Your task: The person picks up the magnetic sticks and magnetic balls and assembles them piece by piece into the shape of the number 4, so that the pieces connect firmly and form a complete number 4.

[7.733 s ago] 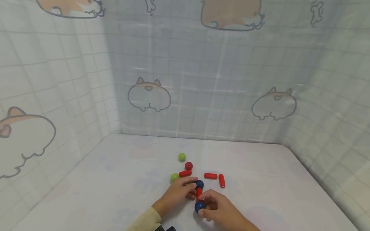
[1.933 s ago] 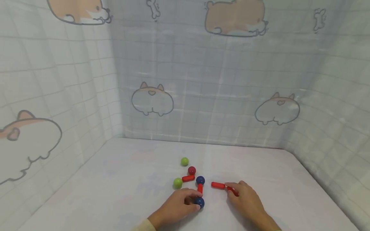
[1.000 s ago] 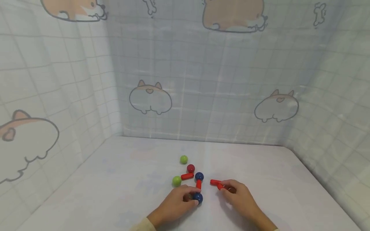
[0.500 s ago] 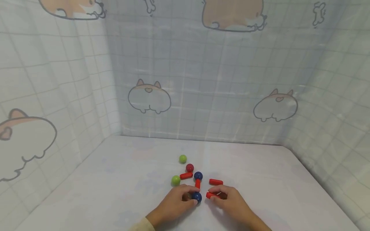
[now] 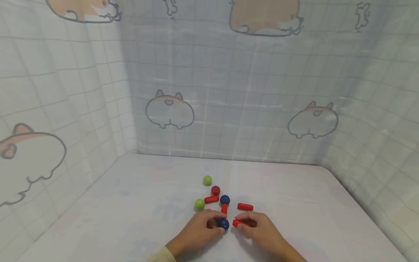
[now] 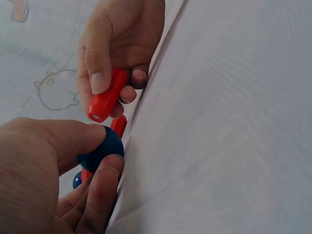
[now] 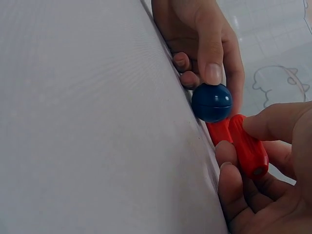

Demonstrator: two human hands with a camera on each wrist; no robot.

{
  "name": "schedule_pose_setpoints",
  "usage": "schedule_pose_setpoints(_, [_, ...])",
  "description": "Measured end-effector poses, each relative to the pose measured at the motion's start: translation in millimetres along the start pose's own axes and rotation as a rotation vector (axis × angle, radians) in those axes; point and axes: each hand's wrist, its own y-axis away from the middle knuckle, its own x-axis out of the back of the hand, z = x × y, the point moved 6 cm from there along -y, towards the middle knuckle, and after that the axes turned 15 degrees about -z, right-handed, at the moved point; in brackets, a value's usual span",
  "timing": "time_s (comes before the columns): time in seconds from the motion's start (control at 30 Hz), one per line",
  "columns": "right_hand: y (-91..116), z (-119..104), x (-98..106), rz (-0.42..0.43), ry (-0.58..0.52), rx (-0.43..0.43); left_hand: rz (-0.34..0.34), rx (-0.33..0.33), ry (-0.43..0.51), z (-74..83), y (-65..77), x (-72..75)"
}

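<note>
My left hand (image 5: 199,229) pinches the nearer dark blue ball (image 5: 224,224) between thumb and fingers. A red rod (image 5: 224,208) runs from that ball to a second blue ball (image 5: 224,199) farther back, all in line. Just to the right, my right hand (image 5: 262,231) holds another red rod (image 5: 238,223), its end pointing at the nearer ball with a small gap. In the left wrist view this held rod (image 6: 108,95) shows a small pale metallic spot on its end. Thumb and fingertips grip it in the right wrist view, beside the blue ball (image 7: 212,102).
A loose red rod (image 5: 245,206) lies behind my right hand. To the left of the blue balls are another red rod (image 5: 211,199), a red ball (image 5: 215,190) and a green ball (image 5: 199,204). A second green ball (image 5: 207,180) sits farthest back on the white tabletop (image 5: 157,182).
My right hand has taken the rightmost loose rod and brought it left and nearer, beside the near blue ball. My left hand has shifted from the far blue ball to the near one.
</note>
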Motion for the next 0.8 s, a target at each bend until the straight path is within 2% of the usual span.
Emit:
schedule_pose_setpoints(0.4, [-1.7, -3.0, -4.9, -0.024, 0.014, 0.021, 0.010, -0.042, 0.009, 0.3, 1.9, 2.5])
schedule_pose_setpoints(0.8, [-0.3, -2.0, -7.1, -0.019, 0.035, -0.016, 0.001, -0.080, -0.009, 4.0, -0.6, 0.2])
